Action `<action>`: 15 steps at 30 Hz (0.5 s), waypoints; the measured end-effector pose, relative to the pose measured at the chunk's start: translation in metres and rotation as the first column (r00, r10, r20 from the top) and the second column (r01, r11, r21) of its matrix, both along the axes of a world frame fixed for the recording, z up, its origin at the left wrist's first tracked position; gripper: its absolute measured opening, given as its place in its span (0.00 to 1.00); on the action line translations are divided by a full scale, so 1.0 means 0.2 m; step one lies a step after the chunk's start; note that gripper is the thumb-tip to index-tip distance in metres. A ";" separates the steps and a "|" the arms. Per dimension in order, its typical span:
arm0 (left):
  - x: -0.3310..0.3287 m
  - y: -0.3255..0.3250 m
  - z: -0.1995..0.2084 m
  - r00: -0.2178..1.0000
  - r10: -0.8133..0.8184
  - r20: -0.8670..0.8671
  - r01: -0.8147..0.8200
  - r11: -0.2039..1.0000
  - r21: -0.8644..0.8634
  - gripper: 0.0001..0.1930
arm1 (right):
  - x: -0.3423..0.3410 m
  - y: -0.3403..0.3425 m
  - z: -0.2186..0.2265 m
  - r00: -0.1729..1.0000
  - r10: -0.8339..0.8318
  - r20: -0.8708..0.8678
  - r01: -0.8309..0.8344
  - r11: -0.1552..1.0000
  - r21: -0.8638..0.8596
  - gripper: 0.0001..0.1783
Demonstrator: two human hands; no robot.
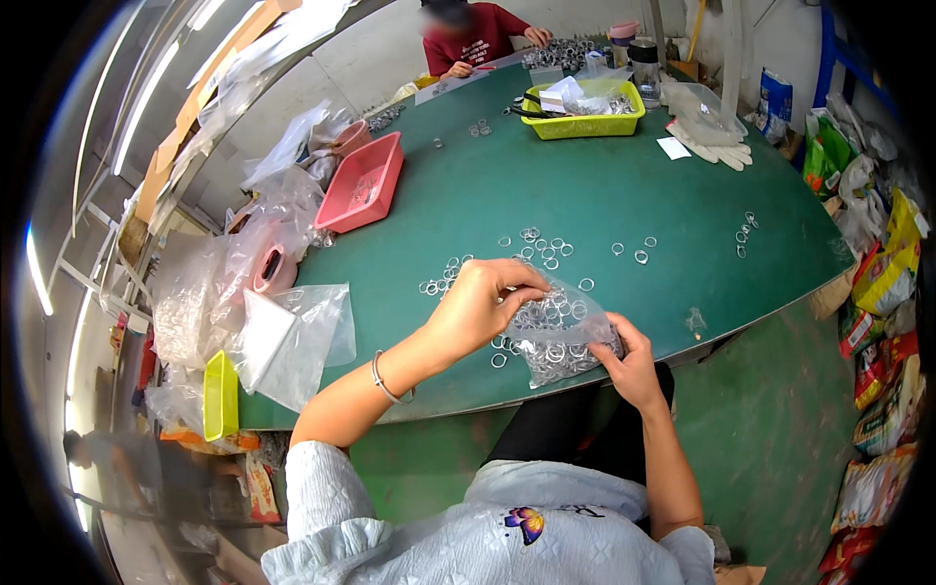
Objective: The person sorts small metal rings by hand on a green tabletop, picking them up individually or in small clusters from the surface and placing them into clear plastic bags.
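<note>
A clear plastic bag (552,365) filled with many silver rings rests at the table's near edge in front of me. My left hand (485,300) is closed in a pinch on the bag's upper edge. At the bag's right side, my right hand (632,363) grips it between thumb and fingers. Loose silver rings (542,246) lie just beyond the bag, and others (444,278) are partly behind my left hand. A few more rings (641,257) are scattered to the right on the green table (468,200).
Empty clear bags (327,331) lie left of my forearm, near a yellow-green tray (221,395). A pink tray (363,183) stands farther back. At the far side are a yellow-green basin (590,125), white gloves (717,148) and a seated person in a red shirt (480,37).
</note>
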State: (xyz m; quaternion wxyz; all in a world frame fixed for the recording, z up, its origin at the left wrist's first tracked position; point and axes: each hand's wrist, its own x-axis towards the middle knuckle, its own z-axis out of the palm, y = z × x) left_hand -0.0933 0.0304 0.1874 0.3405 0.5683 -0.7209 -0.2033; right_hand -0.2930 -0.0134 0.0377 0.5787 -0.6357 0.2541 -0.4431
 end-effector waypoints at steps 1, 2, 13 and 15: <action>0.00 0.01 0.00 0.998 -0.009 0.058 0.012 0.998 -0.058 0.06 | -0.01 -0.01 0.01 0.998 0.000 -0.061 -0.001 1.000 -0.029 0.18; 0.00 0.01 0.00 0.993 -0.015 0.117 0.029 0.993 -0.116 0.06 | -0.02 -0.02 0.02 0.993 -0.004 -0.120 -0.003 0.998 -0.059 0.18; -0.05 0.11 -0.01 0.997 0.038 0.061 -0.017 0.952 -0.305 0.08 | -0.06 0.00 0.13 0.989 0.077 -0.129 -0.100 0.979 -0.177 0.20; -0.06 0.12 -0.02 0.999 0.033 -0.004 -0.032 0.966 -0.258 0.07 | -0.07 0.00 0.15 0.988 0.079 -0.133 -0.105 0.973 -0.207 0.21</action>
